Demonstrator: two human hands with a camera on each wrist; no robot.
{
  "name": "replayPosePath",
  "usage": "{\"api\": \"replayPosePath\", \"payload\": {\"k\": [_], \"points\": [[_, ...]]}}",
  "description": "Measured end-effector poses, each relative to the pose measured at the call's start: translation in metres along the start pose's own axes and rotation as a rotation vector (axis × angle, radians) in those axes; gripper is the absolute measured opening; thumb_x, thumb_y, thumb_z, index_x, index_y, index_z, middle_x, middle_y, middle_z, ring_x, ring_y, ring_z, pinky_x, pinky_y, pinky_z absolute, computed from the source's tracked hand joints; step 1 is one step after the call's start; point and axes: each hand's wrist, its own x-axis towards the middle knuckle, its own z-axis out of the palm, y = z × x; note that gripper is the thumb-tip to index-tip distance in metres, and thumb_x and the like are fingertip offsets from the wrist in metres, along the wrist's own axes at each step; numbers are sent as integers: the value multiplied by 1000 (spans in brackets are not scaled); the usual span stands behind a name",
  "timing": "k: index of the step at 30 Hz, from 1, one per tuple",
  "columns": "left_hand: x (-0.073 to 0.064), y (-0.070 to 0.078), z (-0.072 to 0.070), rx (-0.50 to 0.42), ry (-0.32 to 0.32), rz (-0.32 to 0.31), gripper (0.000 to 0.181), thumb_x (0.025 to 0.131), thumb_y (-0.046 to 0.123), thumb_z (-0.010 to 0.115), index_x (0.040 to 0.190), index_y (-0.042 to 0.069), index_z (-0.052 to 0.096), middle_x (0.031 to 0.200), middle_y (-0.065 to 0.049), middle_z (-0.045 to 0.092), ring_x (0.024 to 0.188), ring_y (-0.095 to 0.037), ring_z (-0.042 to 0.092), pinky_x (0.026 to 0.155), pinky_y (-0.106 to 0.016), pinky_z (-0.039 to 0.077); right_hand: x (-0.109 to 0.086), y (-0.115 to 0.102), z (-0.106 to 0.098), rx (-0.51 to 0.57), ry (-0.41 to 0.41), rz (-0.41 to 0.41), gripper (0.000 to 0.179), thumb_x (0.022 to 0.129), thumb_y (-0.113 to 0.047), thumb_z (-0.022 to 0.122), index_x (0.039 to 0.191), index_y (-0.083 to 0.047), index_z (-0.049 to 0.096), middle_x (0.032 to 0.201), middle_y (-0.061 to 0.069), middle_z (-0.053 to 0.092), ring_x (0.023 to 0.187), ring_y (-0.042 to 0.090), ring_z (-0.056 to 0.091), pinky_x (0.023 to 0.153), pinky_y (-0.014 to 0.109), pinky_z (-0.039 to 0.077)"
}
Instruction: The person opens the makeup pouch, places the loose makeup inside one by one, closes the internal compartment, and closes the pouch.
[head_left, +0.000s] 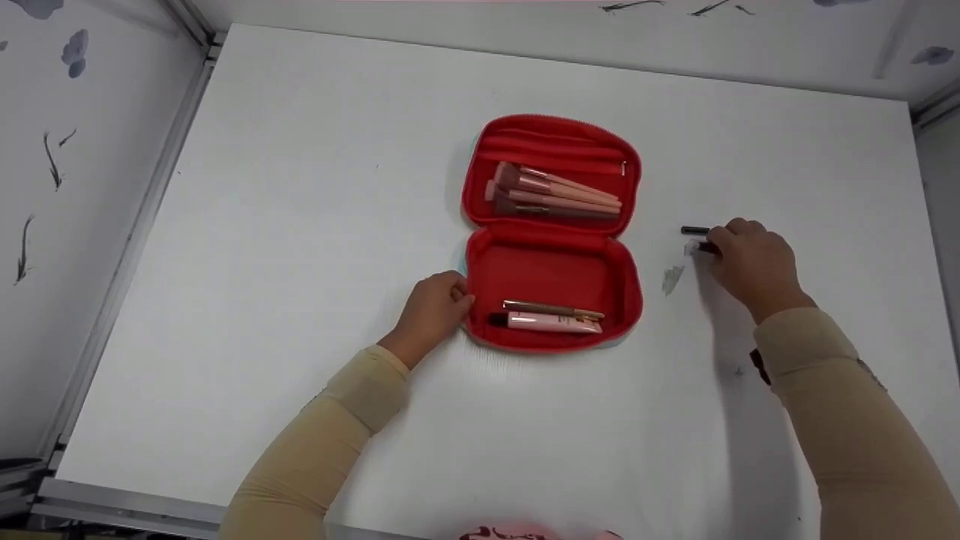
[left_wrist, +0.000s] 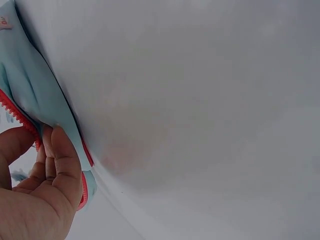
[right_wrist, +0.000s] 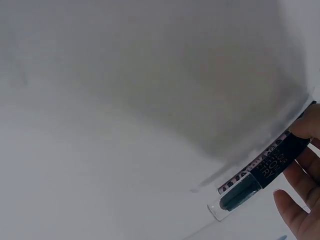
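A zip-up cosmetic case (head_left: 555,270) lies unfolded on the white table, red inside and light blue outside. Several makeup brushes (head_left: 559,191) lie in its far half. The near half holds a pink squeeze tube (head_left: 555,322) with a black cap and a slim brown-and-gold stick (head_left: 553,308). My left hand (head_left: 433,304) pinches the left rim by the red zipper (left_wrist: 17,115). Right of the case, my right hand (head_left: 754,262) pinches a dark cosmetic stick (right_wrist: 275,162) with a clear cap. A slim patterned stick (right_wrist: 250,167) lies alongside it.
A small greyish smear (head_left: 673,279) shows on the white table (head_left: 300,187) between case and right hand. Part of a pink patterned thing (head_left: 510,532) shows at the near edge. Pale panels (head_left: 97,187) with floral prints stand along the table's sides.
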Motion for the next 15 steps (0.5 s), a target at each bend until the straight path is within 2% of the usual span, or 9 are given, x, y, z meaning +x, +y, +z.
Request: {"api": "replayPosePath", "payload": {"k": [4,10,15], "points": [[-1,0,0,5,6,11,7,93,10,62,97,4,63,82,-5,60,78,-17,54,71,-28,48,2,-5,-7,11,-39,-7,23,83,3,60,106,6,64,95,25,59,84,40,56,65,52,48],[0,1,0,10,6,18,7,93,10,63,95,4,63,79,-5,60,76,-16,54,70,-28,48,8,-19,-17,36,-146,9,28,83,1,59,110,4,64,97,22,60,86,36,56,70,53,48],[0,1,-1,-8,-2,-3,7,93,11,62,95,5,62,80,-5,59,77,-16,53,70,-27,47,13,-36,-26,64,-156,-21,26,82,0,61,108,1,66,95,19,62,84,34,57,70,53,49]]}}
